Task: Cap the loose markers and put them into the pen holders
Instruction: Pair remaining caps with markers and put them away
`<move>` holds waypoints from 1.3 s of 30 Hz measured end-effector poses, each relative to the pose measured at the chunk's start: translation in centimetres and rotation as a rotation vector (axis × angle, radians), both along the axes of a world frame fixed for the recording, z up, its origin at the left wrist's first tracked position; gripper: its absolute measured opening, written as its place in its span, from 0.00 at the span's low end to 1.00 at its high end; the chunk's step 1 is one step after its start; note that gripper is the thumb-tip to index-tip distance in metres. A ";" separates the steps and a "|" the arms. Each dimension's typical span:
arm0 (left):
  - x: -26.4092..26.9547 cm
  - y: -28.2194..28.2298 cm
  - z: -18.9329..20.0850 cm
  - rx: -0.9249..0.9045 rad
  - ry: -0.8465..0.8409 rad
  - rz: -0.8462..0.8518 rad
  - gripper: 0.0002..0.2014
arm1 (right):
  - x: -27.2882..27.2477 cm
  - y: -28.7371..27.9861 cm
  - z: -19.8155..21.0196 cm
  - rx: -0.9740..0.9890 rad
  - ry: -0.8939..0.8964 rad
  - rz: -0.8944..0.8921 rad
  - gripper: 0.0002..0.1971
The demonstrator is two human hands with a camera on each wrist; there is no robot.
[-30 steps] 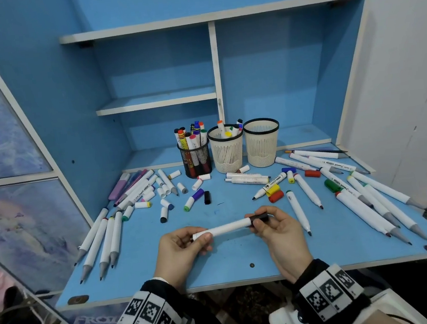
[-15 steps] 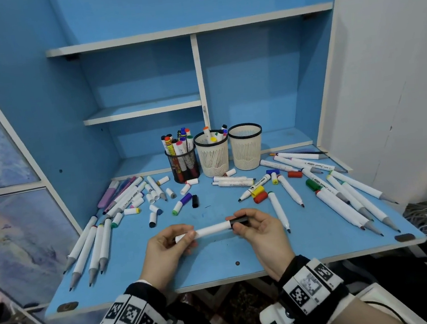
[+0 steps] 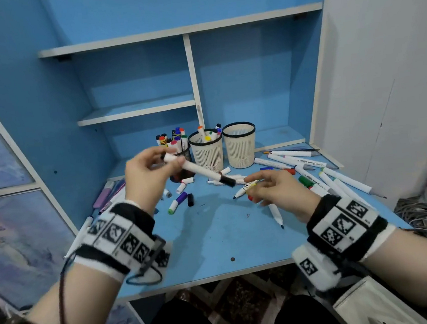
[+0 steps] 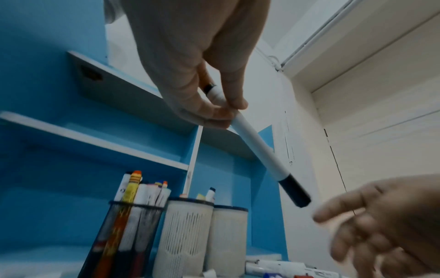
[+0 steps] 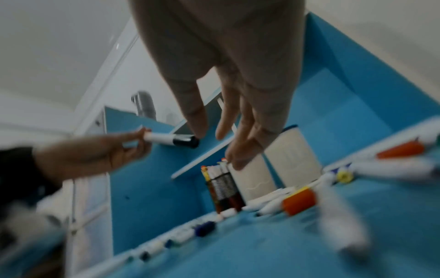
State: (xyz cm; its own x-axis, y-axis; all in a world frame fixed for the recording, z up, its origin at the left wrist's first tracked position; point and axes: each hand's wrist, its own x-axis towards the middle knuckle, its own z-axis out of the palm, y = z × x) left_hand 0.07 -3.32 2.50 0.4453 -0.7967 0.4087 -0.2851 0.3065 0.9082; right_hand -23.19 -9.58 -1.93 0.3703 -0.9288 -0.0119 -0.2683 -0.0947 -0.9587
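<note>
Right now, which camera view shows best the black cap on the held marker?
Left wrist: the black cap is large and sharp, seated on the marker that the left hand holds. Head view shows it small and blurred; right wrist shows it blurred.

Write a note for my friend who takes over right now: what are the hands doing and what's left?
Left hand: pinches the white marker with the black cap at its far end, raised near the black mesh holder.
Right hand: open, holds nothing, hovers over the desk.
Done: this marker is capped; the black mesh holder and the middle white holder hold markers.
Left: drop this marker into a holder; the right white holder looks empty. Many uncapped markers and loose caps lie on the desk.
</note>
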 end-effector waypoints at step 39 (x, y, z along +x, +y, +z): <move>-4.7 -20.2 1.2 0.098 -0.628 0.238 0.17 | -10.9 -5.5 6.2 0.027 -0.312 -0.159 0.13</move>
State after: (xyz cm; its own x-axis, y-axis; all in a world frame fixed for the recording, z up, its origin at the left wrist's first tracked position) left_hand -4.59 -23.55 3.72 0.3146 -0.7526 0.5785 -0.8174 0.0950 0.5682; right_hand -34.06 -15.06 4.28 0.2105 -0.9761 0.0534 0.0292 -0.0483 -0.9984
